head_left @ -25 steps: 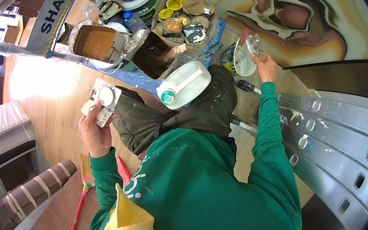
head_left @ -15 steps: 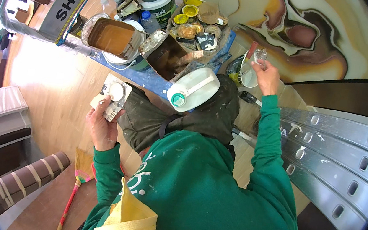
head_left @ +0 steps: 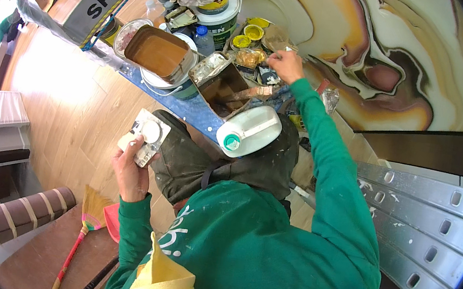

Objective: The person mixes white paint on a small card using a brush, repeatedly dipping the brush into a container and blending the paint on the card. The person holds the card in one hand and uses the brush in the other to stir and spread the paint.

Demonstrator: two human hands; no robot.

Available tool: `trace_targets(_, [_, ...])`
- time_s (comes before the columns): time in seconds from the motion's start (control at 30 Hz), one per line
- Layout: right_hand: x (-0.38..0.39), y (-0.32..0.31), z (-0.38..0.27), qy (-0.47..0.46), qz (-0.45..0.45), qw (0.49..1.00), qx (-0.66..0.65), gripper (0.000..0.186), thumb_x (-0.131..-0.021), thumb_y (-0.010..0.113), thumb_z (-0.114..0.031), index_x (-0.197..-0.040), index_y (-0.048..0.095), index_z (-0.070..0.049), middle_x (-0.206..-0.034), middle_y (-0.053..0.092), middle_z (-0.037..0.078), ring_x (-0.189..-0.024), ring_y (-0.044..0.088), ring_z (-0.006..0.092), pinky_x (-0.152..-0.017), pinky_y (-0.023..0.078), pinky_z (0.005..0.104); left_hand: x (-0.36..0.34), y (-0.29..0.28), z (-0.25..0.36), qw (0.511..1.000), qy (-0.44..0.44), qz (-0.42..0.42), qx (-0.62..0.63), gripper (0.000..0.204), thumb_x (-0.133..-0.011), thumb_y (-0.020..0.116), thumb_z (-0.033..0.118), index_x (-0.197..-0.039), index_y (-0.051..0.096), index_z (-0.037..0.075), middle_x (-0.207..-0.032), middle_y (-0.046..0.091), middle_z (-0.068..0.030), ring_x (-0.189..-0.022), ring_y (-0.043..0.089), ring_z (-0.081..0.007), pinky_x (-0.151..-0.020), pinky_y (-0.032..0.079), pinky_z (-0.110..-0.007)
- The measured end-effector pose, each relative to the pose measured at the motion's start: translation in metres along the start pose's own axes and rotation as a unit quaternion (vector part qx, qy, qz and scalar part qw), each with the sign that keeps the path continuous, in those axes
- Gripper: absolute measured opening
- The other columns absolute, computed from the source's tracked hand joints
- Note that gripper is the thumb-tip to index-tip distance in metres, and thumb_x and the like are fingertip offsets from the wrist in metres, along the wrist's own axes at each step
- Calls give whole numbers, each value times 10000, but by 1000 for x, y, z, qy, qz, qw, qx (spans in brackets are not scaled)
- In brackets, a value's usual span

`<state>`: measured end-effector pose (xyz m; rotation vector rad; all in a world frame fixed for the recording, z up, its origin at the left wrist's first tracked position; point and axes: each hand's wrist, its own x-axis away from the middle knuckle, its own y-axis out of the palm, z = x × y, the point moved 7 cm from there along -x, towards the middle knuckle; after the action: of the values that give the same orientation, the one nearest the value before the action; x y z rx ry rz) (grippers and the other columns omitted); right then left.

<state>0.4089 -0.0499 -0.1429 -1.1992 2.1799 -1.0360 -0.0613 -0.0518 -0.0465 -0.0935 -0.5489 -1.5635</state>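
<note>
My left hand (head_left: 133,174) grips a flat, paint-smeared rectangular piece (head_left: 156,148) with a round white disc or dollop on top. My right hand (head_left: 286,64) hovers over a group of small paint cans, fingers pinched together; a small white bit shows at the fingertips, too small to name. Beneath and beside it sit an orange-brown can (head_left: 248,58), a black-and-white smeared can (head_left: 269,76) and open yellow cans (head_left: 253,32). Closer to me, a white jug (head_left: 257,129) with a green cap lies by my knee, next to a rectangular tin (head_left: 214,93) with a brush in it.
A brown-filled container (head_left: 159,52) rests on a bucket at the left of the blue sheet (head_left: 197,118). A metal ladder (head_left: 406,224) lies to the right. Glossy marbled panel (head_left: 392,60) stands beyond. A broom (head_left: 74,246) and rolled brown cushion (head_left: 26,217) are at lower left.
My right hand has moved left and away from the white pot with the red-handled tool, to above the small cans. The left hand keeps its flat piece; the view has shifted slightly.
</note>
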Motion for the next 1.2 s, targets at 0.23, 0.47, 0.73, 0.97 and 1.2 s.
trace_targets(0.23, [-65,57,-4,26,24,994,102,244,-773,645,-198,-878,719,10,-932,671,287,-901,658,436,-833,528,494,16,-27,0,998,3,57,6,220,-906,627,109,-1066,615,-43,-948,679,-109,-771,686,-182,-578,610,-333])
trace_targets(0.47, [-79,76,-1,18,-30,983,182,258,-752,649,-181,-907,707,17,-948,677,271,-924,665,426,-841,540,485,0,-26,13,997,49,54,-18,202,-894,643,88,-1020,644,-70,-938,691,-121,-778,685,-185,-625,588,-334])
trace_targets(0.73, [-75,81,-10,6,-11,981,194,285,-759,644,-182,-970,680,6,-1010,668,270,-958,647,434,-861,518,496,-26,17,26,997,54,-34,39,210,-888,644,58,-1016,617,-107,-928,678,-156,-782,694,-222,-603,623,-361])
trace_targets(0.97, [-78,80,-10,15,-17,980,197,318,-765,663,-212,-1020,667,-22,-1009,670,266,-952,647,435,-859,518,500,-31,23,23,998,30,-46,31,208,-887,648,58,-1021,617,-98,-944,673,-149,-784,691,-217,-606,625,-360])
trace_targets(1.2, [-63,44,-44,-6,5,987,160,263,-779,657,-243,-916,691,-21,-960,685,247,-902,662,422,-808,522,497,-38,21,15,998,15,-56,34,196,-891,642,60,-1028,610,-77,-945,676,-135,-768,692,-205,-598,628,-360])
